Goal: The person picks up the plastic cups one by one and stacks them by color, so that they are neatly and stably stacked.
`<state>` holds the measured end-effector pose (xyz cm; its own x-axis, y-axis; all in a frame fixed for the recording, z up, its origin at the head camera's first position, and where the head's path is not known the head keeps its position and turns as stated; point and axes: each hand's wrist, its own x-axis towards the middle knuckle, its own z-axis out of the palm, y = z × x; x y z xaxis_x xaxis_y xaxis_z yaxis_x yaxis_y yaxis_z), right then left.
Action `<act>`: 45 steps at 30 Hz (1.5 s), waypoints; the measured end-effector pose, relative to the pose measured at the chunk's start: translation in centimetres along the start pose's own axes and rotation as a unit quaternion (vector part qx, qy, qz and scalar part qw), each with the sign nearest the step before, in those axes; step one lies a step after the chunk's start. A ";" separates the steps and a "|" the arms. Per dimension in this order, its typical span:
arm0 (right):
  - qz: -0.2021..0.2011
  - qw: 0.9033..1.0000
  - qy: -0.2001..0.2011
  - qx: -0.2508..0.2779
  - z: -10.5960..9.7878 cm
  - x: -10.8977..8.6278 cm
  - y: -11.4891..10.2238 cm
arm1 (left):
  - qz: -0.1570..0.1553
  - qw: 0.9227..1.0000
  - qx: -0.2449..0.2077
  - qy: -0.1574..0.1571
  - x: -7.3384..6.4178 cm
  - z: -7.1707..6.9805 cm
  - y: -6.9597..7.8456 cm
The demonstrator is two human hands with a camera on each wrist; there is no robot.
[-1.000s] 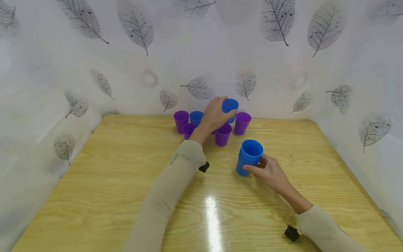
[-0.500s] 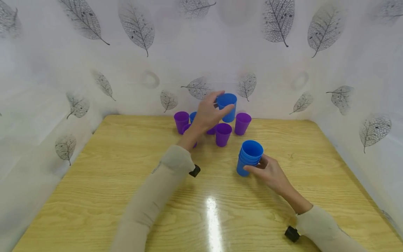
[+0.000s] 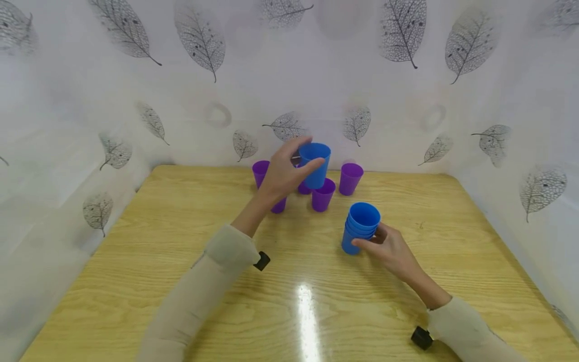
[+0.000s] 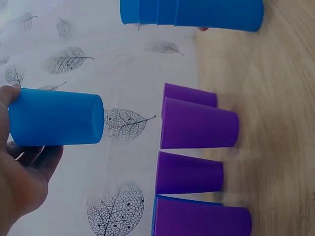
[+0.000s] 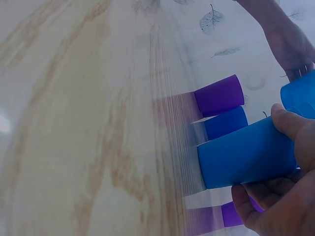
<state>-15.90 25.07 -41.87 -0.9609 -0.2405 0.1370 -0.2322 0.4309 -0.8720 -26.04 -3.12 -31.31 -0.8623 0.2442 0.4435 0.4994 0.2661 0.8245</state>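
Observation:
My left hand point(image 3: 285, 168) grips a single blue cup point(image 3: 315, 166) by its side, raised above the back of the table. In the left wrist view, that hand point(image 4: 22, 182) has its thumb and fingers round the upright cup point(image 4: 56, 118). My right hand point(image 3: 391, 251) holds a stack of nested blue cups point(image 3: 357, 239), standing on the table to the right. Fingers and thumb of the right hand point(image 5: 295, 196) clasp the stack point(image 5: 246, 155) from both sides in the right wrist view. Behind it another blue cup point(image 5: 229, 123) shows, hidden by my left arm in the head view.
Several upright purple cups stand at the back: one at right point(image 3: 351, 180), a nearer one point(image 3: 322, 197), others partly behind my left hand, such as the leftmost cup point(image 3: 260, 171). A leaf-patterned white sheet point(image 3: 289, 75) rises behind the wooden table point(image 3: 135, 251).
My left hand has lifted the blue cup from the back row, then brought it left and toward me. The right hand and its stack have stayed put.

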 end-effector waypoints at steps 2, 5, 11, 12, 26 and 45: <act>0.001 1.000 0.000 -0.001 0.0 0.0 0.0 | -0.001 1.000 0.001 -0.004 -0.6 -0.2 0.1; 0.003 1.000 -0.001 -0.003 0.0 0.0 0.0 | -0.004 1.000 -0.004 -0.010 -1.3 -0.5 0.3; 0.005 1.000 0.001 -0.002 0.0 0.0 -0.1 | 0.008 1.000 -0.022 -0.020 -2.4 -0.7 1.0; 0.005 1.000 0.001 -0.001 0.0 0.0 -0.1 | 0.011 0.999 -0.024 -0.024 -2.5 -0.6 1.2; -0.004 1.000 -0.004 -0.002 0.0 -0.1 -0.1 | 0.021 0.995 -0.071 -0.070 -3.0 1.9 3.2; -0.003 1.000 -0.012 0.014 -0.2 -0.1 0.0 | 0.055 0.990 -0.072 -0.108 -2.1 6.4 4.2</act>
<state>-15.83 25.21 -41.79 -0.9557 -0.2639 0.1305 -0.2326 0.4050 -0.8843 -21.64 3.47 -31.01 -0.7579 0.4621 0.4604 0.5582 0.0944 0.8243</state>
